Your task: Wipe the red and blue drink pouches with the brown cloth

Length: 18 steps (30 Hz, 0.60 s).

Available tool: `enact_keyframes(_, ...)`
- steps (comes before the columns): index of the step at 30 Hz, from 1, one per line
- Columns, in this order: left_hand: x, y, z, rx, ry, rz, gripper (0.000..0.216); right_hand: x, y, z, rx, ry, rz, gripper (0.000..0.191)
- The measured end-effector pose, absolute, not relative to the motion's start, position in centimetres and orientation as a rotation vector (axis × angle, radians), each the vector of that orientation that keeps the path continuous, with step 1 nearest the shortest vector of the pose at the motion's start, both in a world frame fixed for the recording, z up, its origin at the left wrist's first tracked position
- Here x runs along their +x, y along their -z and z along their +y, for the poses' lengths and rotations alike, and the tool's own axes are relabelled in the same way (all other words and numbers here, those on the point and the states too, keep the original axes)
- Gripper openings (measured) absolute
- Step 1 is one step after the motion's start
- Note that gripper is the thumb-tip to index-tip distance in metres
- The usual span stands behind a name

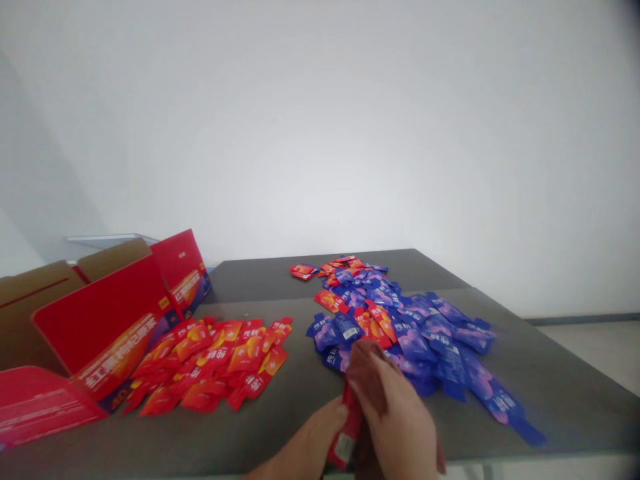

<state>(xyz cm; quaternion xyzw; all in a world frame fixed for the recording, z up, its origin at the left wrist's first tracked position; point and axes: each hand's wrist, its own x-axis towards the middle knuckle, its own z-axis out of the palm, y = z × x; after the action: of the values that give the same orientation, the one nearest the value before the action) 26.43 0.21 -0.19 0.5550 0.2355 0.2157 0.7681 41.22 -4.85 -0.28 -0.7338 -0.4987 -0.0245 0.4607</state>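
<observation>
Near the table's front edge, my left hand (317, 430) is closed on a red sachet (345, 445), held so its pale label patch shows. My right hand (403, 417) is wrapped round a brown cloth (367, 360), which lies against the sachet's upper part and partly covers it. Just beyond my hands is a pile of blue sachets (415, 340) with some red-orange sachets (375, 323) mixed in. To the left lies a separate heap of red sachets (215, 363). My fingertips are partly hidden by the cloth.
An open red cardboard box (105, 320) with raised flaps stands at the left, against the red heap. The dark grey table (300, 393) reaches back towards a white wall (310, 133). A few red sachets (303, 271) lie at the far end.
</observation>
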Motion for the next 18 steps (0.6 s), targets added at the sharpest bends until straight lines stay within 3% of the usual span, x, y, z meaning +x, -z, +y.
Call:
enact_keyframes(3, 24.9, -0.9, -0.1, 1.384, -0.368, 0.398, 0.067, 43.2, -0.4, -4.8, -1.873, -0.221, -0.873, 0.053)
enact_keyframes(7, 24.7, -2.9, -0.1, 1.815, -0.603, 0.560, 0.051, 41.4, 0.7, -5.3, -1.512, -0.501, -0.721, 0.057)
enact_keyframes(11, 24.8, -2.9, -0.1, 2.245, -0.726, 0.588, 0.064, 38.9, 1.4, -5.9, -1.252, -0.801, -0.666, 0.060)
enact_keyframes(14, 24.0, -2.1, -0.2, 2.163, -0.719, 0.631, 0.071, 38.7, 0.3, -6.3, -1.227, -0.935, -0.490, 0.054)
enact_keyframes(18, 23.2, -1.8, -0.5, 1.735, -0.582, 0.703, 0.045, 38.0, -1.5, -6.2, -1.099, -1.024, -0.321, 0.051)
